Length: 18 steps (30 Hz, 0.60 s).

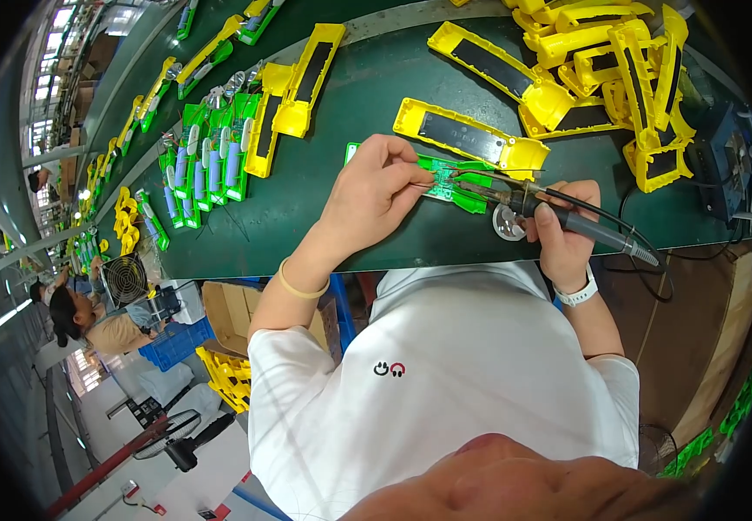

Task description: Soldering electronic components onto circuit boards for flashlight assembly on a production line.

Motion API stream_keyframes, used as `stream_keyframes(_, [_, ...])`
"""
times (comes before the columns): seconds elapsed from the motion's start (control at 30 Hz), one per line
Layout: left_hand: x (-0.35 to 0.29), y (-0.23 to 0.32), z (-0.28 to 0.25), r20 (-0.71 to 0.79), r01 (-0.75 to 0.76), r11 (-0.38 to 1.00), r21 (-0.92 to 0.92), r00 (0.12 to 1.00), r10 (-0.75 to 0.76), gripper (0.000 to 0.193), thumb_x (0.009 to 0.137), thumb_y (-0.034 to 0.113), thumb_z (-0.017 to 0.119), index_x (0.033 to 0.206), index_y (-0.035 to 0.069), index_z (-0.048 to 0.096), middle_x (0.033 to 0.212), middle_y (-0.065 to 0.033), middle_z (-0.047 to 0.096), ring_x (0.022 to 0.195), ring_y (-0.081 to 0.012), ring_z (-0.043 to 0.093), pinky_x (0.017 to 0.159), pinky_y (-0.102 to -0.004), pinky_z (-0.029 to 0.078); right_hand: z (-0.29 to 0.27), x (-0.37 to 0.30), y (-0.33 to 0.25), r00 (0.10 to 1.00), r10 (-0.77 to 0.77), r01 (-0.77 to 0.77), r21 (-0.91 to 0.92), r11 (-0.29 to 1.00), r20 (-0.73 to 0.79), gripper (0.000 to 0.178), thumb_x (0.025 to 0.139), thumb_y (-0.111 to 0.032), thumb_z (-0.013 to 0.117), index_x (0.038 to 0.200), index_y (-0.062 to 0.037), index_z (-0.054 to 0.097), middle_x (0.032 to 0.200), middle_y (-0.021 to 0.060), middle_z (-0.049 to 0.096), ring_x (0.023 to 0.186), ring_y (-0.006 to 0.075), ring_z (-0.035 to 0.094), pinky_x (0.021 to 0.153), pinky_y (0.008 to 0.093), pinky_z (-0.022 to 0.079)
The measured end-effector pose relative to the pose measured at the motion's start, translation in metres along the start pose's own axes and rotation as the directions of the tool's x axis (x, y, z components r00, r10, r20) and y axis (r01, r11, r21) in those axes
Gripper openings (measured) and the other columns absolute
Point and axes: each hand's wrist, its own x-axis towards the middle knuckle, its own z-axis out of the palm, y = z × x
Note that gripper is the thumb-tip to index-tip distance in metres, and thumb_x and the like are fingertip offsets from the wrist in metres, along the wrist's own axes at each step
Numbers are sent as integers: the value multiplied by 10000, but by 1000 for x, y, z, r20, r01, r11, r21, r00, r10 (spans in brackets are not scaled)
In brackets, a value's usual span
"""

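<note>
My right hand (564,239) is wrapped round a soldering iron (600,229) with a grey and black handle. Its tip reaches left to a small circuit board (442,176) seated in an open green housing (471,201). From the other side, the fingers of my left hand (374,198) are pinched together at the board's edge. What they hold is too small to make out. Thin dark wires run from the board toward my right hand. Beside the iron lies a clear round reflector (506,227), partly hidden by my right hand. Just beyond the housing rests a yellow shell (454,132) with a black inner strip.
Yellow shells are heaped (627,65) at the far right, near a dark blue box-shaped unit (719,165). At left stand green housings with blue cylindrical cells (211,165). A cable loops from the iron at right. Another person (102,321) sits further left, near a fan (124,278).
</note>
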Motion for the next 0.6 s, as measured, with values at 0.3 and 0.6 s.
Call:
stream_keyframes(0.3, [8,4,-3,34,8,996,91,999,-11,144,663,-2,685,791,42,636,870,-71,545,792,-214,555,652,-295,476,-2,2,5,996,-24,31,-93,995,83,261,825,-25,634,937,-30,398,820,57,528,673,63,490,592,204,417])
stream_keyframes(0.6, [9,5,-5,57,6,997,82,998,-11,130,663,1,684,778,30,631,855,-78,529,787,-221,556,656,-307,477,1,1,-3,999,48,-48,56,997,5,263,844,-60,620,973,-35,392,793,47,515,594,67,501,532,208,430])
